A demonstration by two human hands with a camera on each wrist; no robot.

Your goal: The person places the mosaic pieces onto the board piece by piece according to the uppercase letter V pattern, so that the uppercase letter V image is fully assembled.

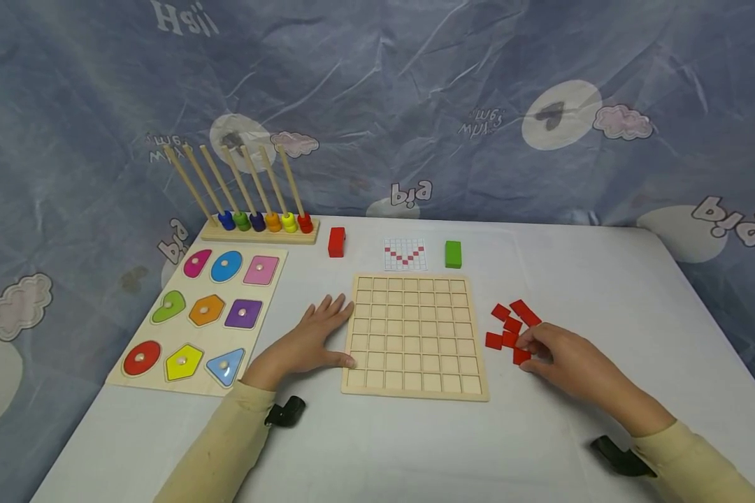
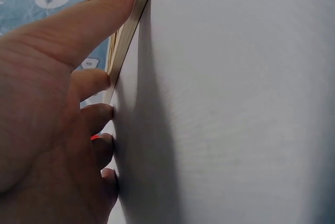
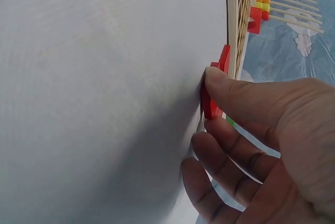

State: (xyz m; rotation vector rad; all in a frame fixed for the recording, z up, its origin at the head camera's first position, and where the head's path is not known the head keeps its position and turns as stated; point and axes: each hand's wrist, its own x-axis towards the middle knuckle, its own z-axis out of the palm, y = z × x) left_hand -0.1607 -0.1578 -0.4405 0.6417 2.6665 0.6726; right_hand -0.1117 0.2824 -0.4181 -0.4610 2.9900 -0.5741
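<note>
A wooden grid board (image 1: 415, 397) with rows of square cells lies in the middle of the white table. My left hand (image 1: 317, 342) rests at its left edge with fingers spread; the left wrist view shows the thumb (image 2: 99, 22) against the board's side. To the right of the board lie several flat red square tiles (image 1: 500, 312), loosely grouped. Over the near end of this group, my right hand (image 1: 569, 356) pinches a red tile (image 3: 208, 101) between thumb and index finger. The other fingers of that hand are bent close to the table.
Behind the board lie a small card with a red V pattern (image 1: 405, 254), a red block (image 1: 336, 242) and a green block (image 1: 453, 254). At left are a knobbed shape puzzle (image 1: 176, 334) and a rack of pegs with coloured beads (image 1: 261, 236). A patterned cloth (image 1: 377, 105) hangs behind.
</note>
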